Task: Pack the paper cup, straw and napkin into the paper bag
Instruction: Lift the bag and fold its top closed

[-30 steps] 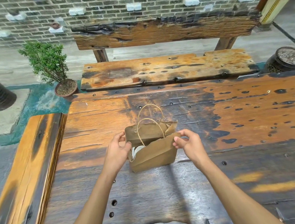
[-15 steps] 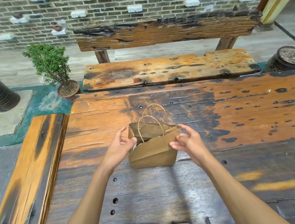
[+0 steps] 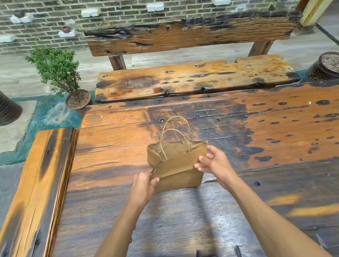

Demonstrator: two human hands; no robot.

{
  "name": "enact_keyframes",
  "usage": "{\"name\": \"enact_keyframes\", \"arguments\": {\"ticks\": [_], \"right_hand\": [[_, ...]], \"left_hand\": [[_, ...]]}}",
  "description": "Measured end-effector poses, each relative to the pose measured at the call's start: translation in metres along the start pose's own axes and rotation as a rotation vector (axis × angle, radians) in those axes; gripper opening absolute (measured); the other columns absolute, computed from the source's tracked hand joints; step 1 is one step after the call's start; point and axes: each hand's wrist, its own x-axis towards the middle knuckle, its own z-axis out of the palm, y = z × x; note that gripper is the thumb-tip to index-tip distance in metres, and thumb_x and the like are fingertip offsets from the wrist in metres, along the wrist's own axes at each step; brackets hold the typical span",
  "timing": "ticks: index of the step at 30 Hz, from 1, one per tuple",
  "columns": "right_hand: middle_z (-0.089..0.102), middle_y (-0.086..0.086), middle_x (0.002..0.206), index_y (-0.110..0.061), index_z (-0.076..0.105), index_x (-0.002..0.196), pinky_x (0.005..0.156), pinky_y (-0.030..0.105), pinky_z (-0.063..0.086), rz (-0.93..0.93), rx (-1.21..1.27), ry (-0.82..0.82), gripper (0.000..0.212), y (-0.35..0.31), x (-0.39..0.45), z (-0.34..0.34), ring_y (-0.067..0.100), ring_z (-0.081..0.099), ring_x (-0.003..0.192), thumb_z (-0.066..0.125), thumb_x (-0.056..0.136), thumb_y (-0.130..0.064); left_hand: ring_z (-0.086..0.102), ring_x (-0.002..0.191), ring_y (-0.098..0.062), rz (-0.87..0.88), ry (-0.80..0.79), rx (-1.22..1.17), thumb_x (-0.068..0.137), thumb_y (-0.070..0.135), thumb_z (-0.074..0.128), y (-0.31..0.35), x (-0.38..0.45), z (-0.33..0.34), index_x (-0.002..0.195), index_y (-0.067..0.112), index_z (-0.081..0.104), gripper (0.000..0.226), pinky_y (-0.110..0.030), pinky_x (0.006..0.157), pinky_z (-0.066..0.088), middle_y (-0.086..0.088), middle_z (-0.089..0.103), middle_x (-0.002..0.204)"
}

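Both hands grasp the paper bag — left hand pinching its corner, right hand its edge (upright on the counter).

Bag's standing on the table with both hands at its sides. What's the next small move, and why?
Probably fold the paper bag's mouth shut: no cup, straw or napkin shows outside it, the left hand pinches its near-left edge, and the right hand is at its right side.

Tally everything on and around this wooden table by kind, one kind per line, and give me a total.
Paper bag: 1
Twine bag handles: 2
Hands on the bag, left and right: 2
Potted plant: 1
Wooden benches: 2
Total: 8
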Motion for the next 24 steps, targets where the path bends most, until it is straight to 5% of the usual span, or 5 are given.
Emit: {"name": "enact_keyframes", "arguments": {"ticks": [5,12,17,20,24], "right_hand": [[0.07,0.024,0.104,-0.005,0.06,0.116,0.075,0.03,0.06,-0.021,-0.024,-0.047,0.021,-0.002,-0.002,-0.005,0.026,0.071,0.084,0.053,0.096,-0.003],[0.061,0.012,0.09,0.0,0.064,0.106,0.077,0.03,0.06,-0.061,-0.031,-0.017,0.014,0.006,0.004,-0.008,0.026,0.069,0.082,0.056,0.094,-0.001],[0.045,0.009,0.081,0.006,0.061,0.1,0.073,0.029,0.059,-0.103,-0.06,0.035,0.01,0.014,0.012,-0.01,0.022,0.066,0.072,0.059,0.093,0.001],[0.049,0.002,0.07,0.0,0.066,0.086,0.066,0.029,0.058,-0.104,-0.087,0.035,0.01,0.018,0.015,-0.013,0.016,0.063,0.063,0.059,0.093,-0.002],[0.062,0.006,0.072,-0.005,0.068,0.084,0.058,0.025,0.055,-0.037,-0.123,0.069,0.015,0.021,0.015,-0.013,0.012,0.061,0.056,0.059,0.095,-0.01]], "left_hand": [[0.042,0.048,-0.001,0.065,0.053,-0.043,0.09,0.019,0.07,0.001,0.004,0.0,0.078,0.021,0.056,0.018,-0.01,0.037,0.031,0.014,0.047,0.059],[0.056,0.068,-0.016,-0.054,0.016,-0.329,0.087,-0.001,0.067,-0.007,0.01,-0.011,0.114,0.011,0.049,0.034,-0.031,0.071,0.052,0.0,0.05,0.07],[0.056,0.047,-0.011,-0.181,-0.202,-0.684,0.094,0.01,0.064,-0.008,0.01,-0.025,0.107,0.043,0.049,0.039,-0.025,0.046,0.049,-0.008,0.066,0.063],[0.061,0.048,-0.014,-0.22,-0.224,-0.785,0.096,0.019,0.061,0.0,0.011,-0.027,0.094,0.019,0.057,0.005,-0.025,0.047,0.054,-0.012,0.072,0.067],[0.065,0.049,-0.016,-0.305,-0.182,-0.75,0.098,0.028,0.058,0.005,0.011,-0.019,0.085,0.011,0.057,0.022,-0.024,0.046,0.055,-0.017,0.074,0.071]]}}
